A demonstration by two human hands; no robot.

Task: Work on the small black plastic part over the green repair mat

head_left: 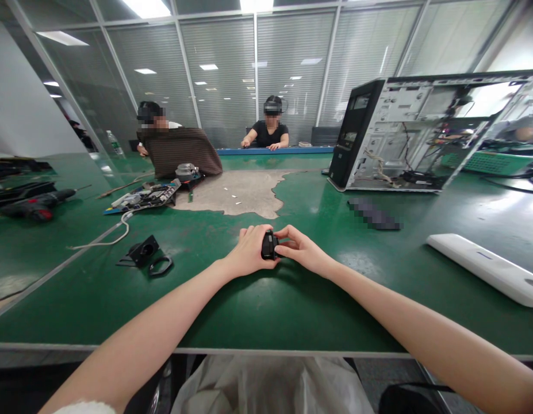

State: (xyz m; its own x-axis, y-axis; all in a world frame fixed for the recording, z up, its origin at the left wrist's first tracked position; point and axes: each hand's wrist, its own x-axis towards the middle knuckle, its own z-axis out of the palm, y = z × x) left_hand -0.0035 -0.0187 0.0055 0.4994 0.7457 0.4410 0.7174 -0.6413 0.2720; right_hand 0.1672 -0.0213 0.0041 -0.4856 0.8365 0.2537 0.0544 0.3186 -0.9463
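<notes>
We hold a small, dark, blocky black part (268, 246) between our two hands, above the bare green tabletop (287, 316); whether it touches the surface, we cannot tell. Our left hand (251, 248) curls around its left side, thumb along the near edge and index finger at the far edge. Our right hand (304, 248) pinches narrowly at its right end, thumb and index finger against it. Our left forearm (184, 307) and right forearm (391, 307) slant inward from the table's near edge, meeting at the part.
</notes>
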